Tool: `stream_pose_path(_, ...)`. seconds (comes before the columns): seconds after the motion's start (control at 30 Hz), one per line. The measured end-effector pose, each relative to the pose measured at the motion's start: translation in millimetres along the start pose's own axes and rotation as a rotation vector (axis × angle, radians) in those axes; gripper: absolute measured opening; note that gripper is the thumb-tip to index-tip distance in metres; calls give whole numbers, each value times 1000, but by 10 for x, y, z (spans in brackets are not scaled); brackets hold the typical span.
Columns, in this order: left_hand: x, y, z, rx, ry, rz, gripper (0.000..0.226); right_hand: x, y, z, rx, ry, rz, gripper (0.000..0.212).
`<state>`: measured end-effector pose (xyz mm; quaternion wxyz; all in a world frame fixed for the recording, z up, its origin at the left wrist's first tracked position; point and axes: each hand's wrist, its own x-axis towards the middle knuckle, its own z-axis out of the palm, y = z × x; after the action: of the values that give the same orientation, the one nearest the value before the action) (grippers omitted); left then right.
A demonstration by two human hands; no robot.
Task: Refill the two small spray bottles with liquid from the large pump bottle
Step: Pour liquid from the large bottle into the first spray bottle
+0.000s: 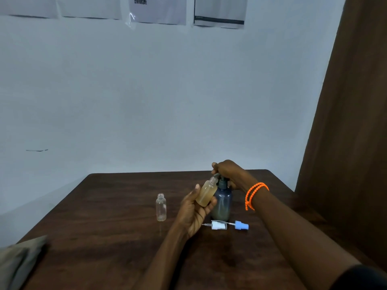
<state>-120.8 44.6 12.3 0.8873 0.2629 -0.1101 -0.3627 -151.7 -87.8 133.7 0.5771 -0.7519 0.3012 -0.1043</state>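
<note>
My left hand (pixel 193 212) holds a small spray bottle (pixel 206 193) filled with yellowish liquid, tilted so that its open neck sits under the spout of the large blue-grey pump bottle (pixel 222 203). My right hand (pixel 229 171) rests on top of that bottle's pump head, fingers curled over it. A second small bottle (pixel 161 207), clear and uncapped, stands upright on the table to the left. Two loose spray caps lie in front of the pump bottle: a white one (pixel 217 225) and a blue one (pixel 241 225).
The dark wooden table (pixel 117 237) ends at a pale wall behind. A brown curtain (pixel 345 143) hangs at the right. A grey cloth bundle (pixel 18 262) lies on the table's near left corner. Orange bead bracelets (pixel 254 195) circle my right wrist.
</note>
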Motion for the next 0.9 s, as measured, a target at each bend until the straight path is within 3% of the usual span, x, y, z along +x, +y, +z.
stream_pose_path(0.3,26,16,-15,-56,-32,-7,39,12,-4,16,-8,-3,-15,32)
stream_pose_path(0.57,28,10,3,-33,-28,6,52,24,8,26,-84,20,-44,20)
stream_pose_path(0.9,23,4,2,-36,-33,0,48,-10,-17,15,-120,23,-27,25)
